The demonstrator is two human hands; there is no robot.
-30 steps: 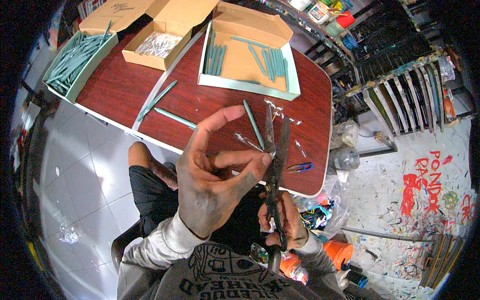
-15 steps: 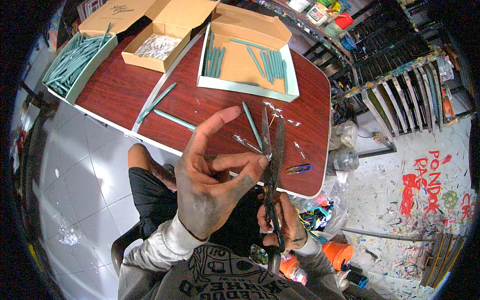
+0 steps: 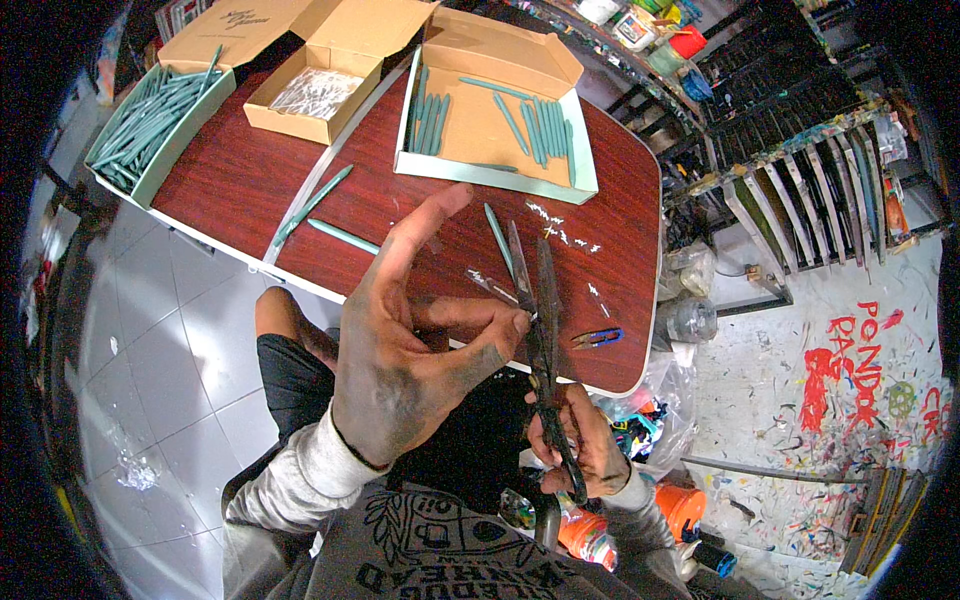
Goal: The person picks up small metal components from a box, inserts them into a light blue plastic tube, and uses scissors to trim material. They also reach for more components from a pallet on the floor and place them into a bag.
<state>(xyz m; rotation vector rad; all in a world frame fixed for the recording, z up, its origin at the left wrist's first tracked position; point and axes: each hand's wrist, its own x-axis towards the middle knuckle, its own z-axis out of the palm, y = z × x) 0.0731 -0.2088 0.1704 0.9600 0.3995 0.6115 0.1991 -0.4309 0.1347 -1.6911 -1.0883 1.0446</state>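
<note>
Three boxes stood along the far side of the red-brown surface [image 3: 250, 190]. The left box [image 3: 150, 130], pale green, was packed with teal sticks lying close together. The middle box [image 3: 305, 95], plain cardboard with its flap thrown back, held a heap of clear wrappers. The right box [image 3: 490, 120], lid open, had a cardboard floor with teal sticks in loose rows on its left and right, and much bare floor between.

Three more sticks [image 3: 312, 205] lay loose on the surface before the boxes, and white scraps [image 3: 560, 230] were scattered near the right box. A small blue-handled clipper [image 3: 597, 338] lay near the near right edge.

The left hand [image 3: 410, 350] was raised over the near edge, thumb and one finger pinched on a clear wrapper [image 3: 492, 285], the other fingers spread upward. The right hand [image 3: 580, 445] was below it, beyond the surface's edge, its grip closed around the handles of dark scissors [image 3: 545, 340], whose blades were parted narrowly and pointed away, right beside the left fingertips. The wrapper was at the blades; whether they touched it could not be told.

The middle of the surface, between the loose sticks and the scraps, was bare. Left of the surface was tiled floor [image 3: 150, 380]; to the right stood a rack [image 3: 800, 190] and clutter close to the edge.
</note>
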